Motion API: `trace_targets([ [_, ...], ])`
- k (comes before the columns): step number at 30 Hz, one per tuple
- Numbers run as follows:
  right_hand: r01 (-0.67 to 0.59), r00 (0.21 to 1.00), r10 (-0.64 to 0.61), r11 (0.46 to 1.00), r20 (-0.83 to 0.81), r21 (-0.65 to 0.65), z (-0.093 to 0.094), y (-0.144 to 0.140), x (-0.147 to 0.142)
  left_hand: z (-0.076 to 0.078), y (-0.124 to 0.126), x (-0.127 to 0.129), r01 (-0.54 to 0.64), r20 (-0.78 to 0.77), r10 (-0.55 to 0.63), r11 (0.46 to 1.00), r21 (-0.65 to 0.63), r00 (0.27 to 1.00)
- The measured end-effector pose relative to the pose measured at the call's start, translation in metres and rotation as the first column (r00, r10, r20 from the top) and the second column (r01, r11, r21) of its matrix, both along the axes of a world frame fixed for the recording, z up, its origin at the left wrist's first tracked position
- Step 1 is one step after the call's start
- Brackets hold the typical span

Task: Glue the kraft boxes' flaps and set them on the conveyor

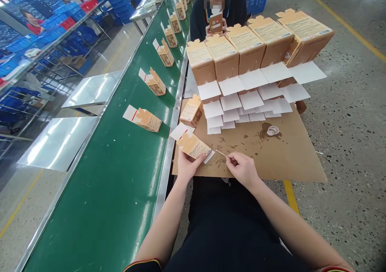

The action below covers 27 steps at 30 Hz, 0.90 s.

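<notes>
Carton (194, 144), likely light, crushable, best held by its edges, is grasped beside the conveyor (120, 175) by the left hand (187, 165); farther from it, a stick (221, 153) is pinched by the right hand (242, 167).

Right of the conveyor (120, 163), stacked boxes (246, 44) stand behind the stick (221, 153) and cup (273, 130).

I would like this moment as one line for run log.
left hand: holds carton | right hand: holds thin stick | stick tip: near carton | stacked cartons: beyond hands | clear cup: on cardboard
</notes>
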State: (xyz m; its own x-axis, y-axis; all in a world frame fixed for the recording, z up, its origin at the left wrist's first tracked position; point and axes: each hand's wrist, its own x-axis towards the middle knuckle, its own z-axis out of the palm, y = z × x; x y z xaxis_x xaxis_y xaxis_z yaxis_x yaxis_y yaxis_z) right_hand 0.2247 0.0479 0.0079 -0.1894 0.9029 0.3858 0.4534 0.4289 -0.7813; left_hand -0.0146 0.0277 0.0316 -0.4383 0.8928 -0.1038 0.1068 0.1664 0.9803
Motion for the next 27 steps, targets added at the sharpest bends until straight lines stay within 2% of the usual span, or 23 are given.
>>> trace_targets([
  [4,0.093,0.995,-0.093,0.996,-0.025,-0.017,0.011,-0.002,0.019,-0.010,-0.011,0.008,-0.013,-0.200,0.006,0.999,-0.033,0.980],
  [7,0.136,0.989,-0.138,0.990,-0.057,-0.028,0.018,-0.011,0.031,-0.018,-0.017,0.012,-0.008,-0.290,-0.012,0.998,-0.069,0.957],
  [13,0.147,0.985,-0.149,0.989,-0.091,-0.030,0.024,-0.022,0.032,-0.027,-0.013,0.020,-0.009,-0.323,-0.010,0.998,-0.056,0.946],
  [16,0.130,0.986,-0.131,0.991,-0.107,-0.017,0.027,-0.021,0.031,-0.025,-0.010,0.009,-0.021,-0.258,0.022,1.000,0.008,0.966],
  [19,0.144,0.980,-0.140,0.989,-0.139,0.017,0.032,-0.020,0.037,-0.014,-0.011,-0.038,-0.205,-0.197,0.219,0.975,0.090,0.956],
  [21,0.171,0.975,-0.165,0.985,-0.148,0.027,0.035,-0.019,0.042,-0.002,-0.015,-0.086,-0.372,-0.215,0.397,0.916,0.152,0.892],
  [23,0.186,0.972,-0.180,0.982,-0.153,0.028,0.037,-0.018,0.045,0.010,-0.018,-0.135,-0.472,-0.249,0.510,0.859,0.199,0.823],
  [25,0.184,0.971,-0.177,0.982,-0.162,0.031,0.037,-0.015,0.045,0.017,-0.020,-0.174,-0.540,-0.275,0.563,0.826,0.160,0.779],
  [27,0.176,0.971,-0.167,0.984,-0.171,0.038,0.037,-0.011,0.046,0.018,-0.024,-0.195,-0.579,-0.295,0.564,0.814,0.044,0.771],
])
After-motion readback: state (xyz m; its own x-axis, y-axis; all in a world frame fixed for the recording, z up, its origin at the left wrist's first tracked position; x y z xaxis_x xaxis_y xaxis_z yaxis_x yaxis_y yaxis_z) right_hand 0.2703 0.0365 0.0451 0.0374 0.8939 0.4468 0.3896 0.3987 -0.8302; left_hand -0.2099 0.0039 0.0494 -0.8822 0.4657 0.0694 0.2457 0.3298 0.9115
